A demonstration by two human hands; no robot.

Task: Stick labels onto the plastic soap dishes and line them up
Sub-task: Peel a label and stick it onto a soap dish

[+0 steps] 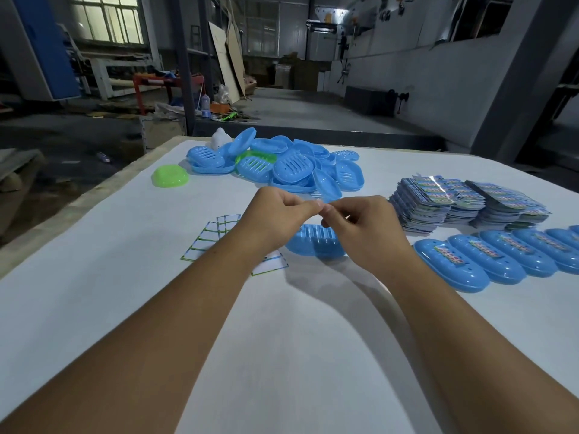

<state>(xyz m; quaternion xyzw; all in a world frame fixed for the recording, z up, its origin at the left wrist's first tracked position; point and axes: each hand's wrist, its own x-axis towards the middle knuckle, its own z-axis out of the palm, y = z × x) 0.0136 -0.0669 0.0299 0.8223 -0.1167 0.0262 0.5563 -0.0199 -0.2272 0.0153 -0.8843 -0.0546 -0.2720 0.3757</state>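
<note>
Both hands raised over the desk [94, 308], fingertips met in the middle. Left hand [275, 214] and right hand [360, 227] each curled into a pinch at the same spot; whatever was pinched too small to make out, likely a label being peeled, judging by the task. Could not confirm a label between them.

Blue slotted soap dish [316, 244] sat on the desk directly below the hands, not touched. Label backing sheets [213, 236] lay just left of it, partly hidden under the left forearm. Pile of unlabelled dishes [282, 164] further back, mostly blue, a green dish [170, 176] apart at its left. Row of labelled dishes [470, 261] lined up at the right, overlapping edge to edge, sticker on each top. Stacks of printed cards [463, 205] behind that row.

Handling, as judgement: dish looked like thin moulded plastic, light, stiff, glossy, so probably slid easily under pressing. Best held by the long rims with one hand while pressing the label down on the flat middle. Label itself likely flimsy, tacky, prone to curling and sticking to fingers; best held by one corner only.
</note>
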